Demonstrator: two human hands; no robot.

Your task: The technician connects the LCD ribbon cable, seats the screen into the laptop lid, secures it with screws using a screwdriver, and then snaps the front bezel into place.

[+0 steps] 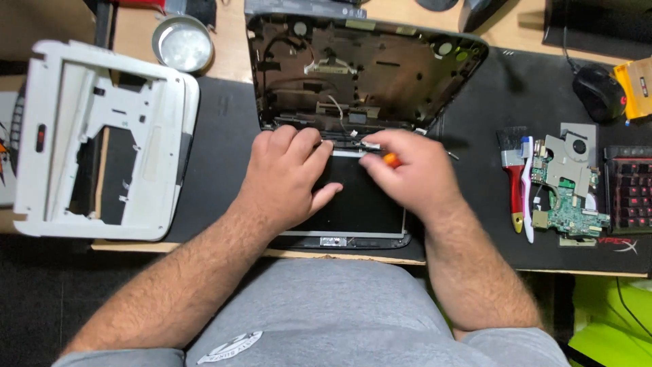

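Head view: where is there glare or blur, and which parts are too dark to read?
Head view: glare whitens the round metal tin; the right hand, gripping an orange-handled tool, looks slightly motion-blurred; the left hand is sharper; the opened laptop shell is dim inside, its small parts hard to tell; straight edges bow near the white plastic cover, a wide-lens distortion.

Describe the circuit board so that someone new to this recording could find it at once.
Start at the black mat under the opened laptop and go to its right side. The circuit board lies there, right of a red-handled brush; it alone is green, with a grey metal plate on top.
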